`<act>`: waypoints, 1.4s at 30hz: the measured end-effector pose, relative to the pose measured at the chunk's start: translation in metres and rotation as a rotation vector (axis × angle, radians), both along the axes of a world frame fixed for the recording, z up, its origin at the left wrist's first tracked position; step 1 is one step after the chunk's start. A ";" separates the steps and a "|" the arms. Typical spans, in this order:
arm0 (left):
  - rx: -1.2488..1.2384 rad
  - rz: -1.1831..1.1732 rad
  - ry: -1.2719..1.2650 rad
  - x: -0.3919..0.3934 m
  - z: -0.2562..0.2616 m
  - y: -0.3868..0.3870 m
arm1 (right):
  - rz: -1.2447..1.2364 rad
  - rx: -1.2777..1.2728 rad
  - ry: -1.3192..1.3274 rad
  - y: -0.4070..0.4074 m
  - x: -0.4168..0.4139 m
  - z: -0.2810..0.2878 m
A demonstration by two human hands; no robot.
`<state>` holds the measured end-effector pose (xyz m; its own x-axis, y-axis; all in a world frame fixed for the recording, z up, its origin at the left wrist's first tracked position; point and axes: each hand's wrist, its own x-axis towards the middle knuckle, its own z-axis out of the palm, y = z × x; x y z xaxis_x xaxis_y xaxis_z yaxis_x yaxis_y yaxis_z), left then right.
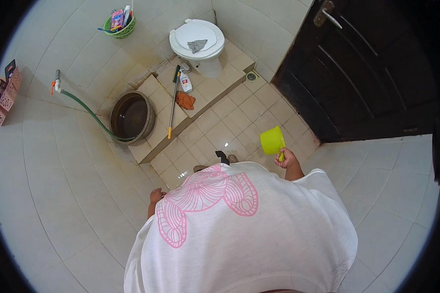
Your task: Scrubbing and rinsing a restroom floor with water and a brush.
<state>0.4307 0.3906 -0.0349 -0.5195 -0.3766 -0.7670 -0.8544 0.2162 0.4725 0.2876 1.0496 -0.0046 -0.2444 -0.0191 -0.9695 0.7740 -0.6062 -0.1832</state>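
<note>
My right hand (289, 159) grips the handle of a yellow-green plastic water dipper (272, 140), which is held out to my right over the tiled floor (220, 126). The inside of the dipper is turned from view. At my left side hangs my left hand (157, 196), close to the hem of my white shirt (264, 241); the shirt hides part of its fingers. Water shines in spots on the floor tiles by my feet. A round tub (132, 116) with dark water inside stands by the raised step, with a green hose (91, 114) running into it from a wall tap (57, 86).
On the raised tiled platform (205, 93) are a toilet (198, 40) with a grey cloth (197, 45), a white pump bottle (186, 81), an orange cloth (185, 100) and a long-handled brush (173, 106). A dark door (359, 73) is at right; a floor drain (252, 76) lies near it.
</note>
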 end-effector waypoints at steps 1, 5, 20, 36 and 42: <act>0.015 0.047 -0.001 -0.001 -0.002 0.002 | 0.022 0.050 -0.039 0.001 -0.001 0.001; 0.067 0.183 -0.002 -0.004 -0.013 0.005 | 0.070 0.079 -0.070 0.007 -0.007 0.001; -0.649 -0.975 0.158 -0.007 -0.042 -0.007 | 0.671 0.382 -0.109 0.000 -0.024 0.003; -0.239 -0.390 0.039 0.002 -0.014 0.010 | 0.894 0.885 -0.046 0.010 -0.040 -0.025; 0.114 0.319 0.004 -0.003 0.011 0.033 | 1.187 1.234 0.229 0.017 -0.052 -0.030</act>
